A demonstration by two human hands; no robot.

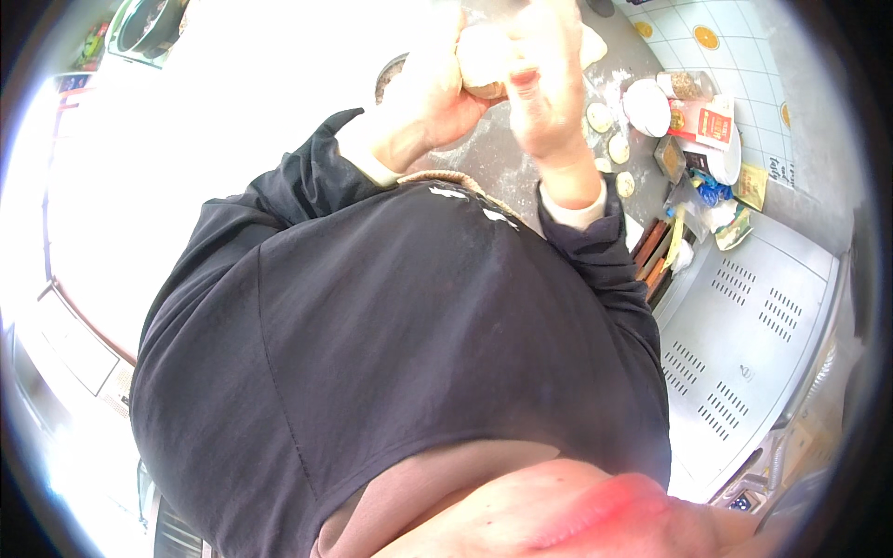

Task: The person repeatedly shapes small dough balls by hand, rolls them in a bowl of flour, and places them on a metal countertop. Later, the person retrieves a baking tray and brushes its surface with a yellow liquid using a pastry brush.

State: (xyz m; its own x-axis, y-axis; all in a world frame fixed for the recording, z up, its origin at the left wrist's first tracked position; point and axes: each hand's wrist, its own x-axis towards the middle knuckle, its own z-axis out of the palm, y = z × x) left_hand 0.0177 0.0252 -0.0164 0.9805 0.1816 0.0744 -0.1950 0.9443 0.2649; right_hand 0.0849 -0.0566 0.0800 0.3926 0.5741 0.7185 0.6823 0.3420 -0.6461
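A pale, rounded piece of dough (485, 59) sits in my left hand (436, 104), whose fingers curve under and around it. My right hand (551, 91) is against its right side, thumb bent inward; glare and blur hide the fingertips. Below both hands lies a grey work surface (492, 164) dusted with flour. To the right of my right wrist are several small flattened dough rounds (619, 148). A larger pale dough piece (594, 47) shows past my right hand. Partly behind my left hand stands a dark bowl (389, 78) with a brownish content.
Along the right are a white rounded container (646, 108), a jar (685, 85) of grains, a red-and-white packet (704, 124) and crumpled plastic bags (713, 192). A slotted metal panel (743, 328) lies nearer me. A tiled wall (739, 63) borders the surface. Glare washes out the left.
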